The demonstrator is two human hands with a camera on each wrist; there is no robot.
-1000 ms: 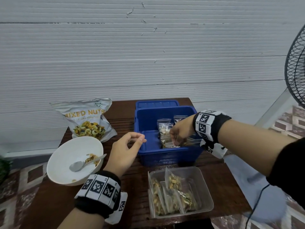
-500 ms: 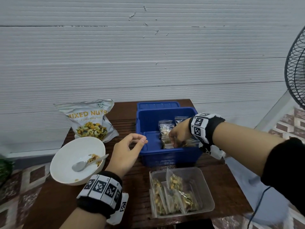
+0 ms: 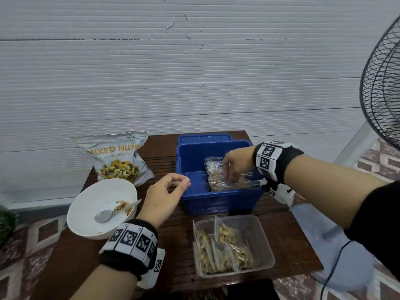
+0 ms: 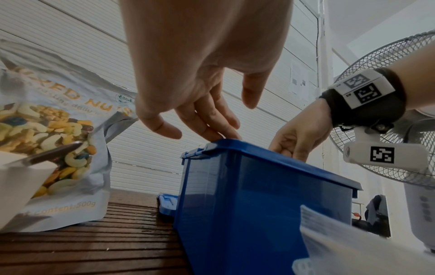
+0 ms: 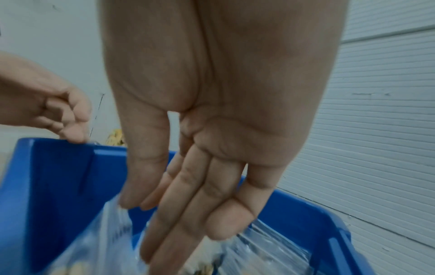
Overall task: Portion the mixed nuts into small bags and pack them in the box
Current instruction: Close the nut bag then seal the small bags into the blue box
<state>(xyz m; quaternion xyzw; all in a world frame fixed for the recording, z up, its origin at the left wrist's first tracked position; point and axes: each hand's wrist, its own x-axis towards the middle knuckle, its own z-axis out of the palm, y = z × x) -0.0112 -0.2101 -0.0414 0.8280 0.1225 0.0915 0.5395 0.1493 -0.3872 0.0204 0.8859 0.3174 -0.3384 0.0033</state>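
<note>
Right hand point(image 3: 234, 167) reaches into the blue box point(image 3: 218, 202), straight fingers seemingly touching the small bags point(image 3: 216, 176) — left hand point(image 3: 162, 200) hovers beside it, loosely curled, empty.

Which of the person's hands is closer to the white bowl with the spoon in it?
The left hand. It hovers just right of the white bowl, by the blue box and its near left corner. The right hand reaches into the box, farther away.

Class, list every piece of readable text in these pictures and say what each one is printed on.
"MIXED NUTS": front of the nut pouch, head view.
"content: 500g": bottom of the same pouch, left wrist view; the word before it is hidden.
Small line under the title and round logo: too blurred to read.
Wristbands: square coded markers, tiny lettering unreadable.
Paper on the far wall: too small.
</note>
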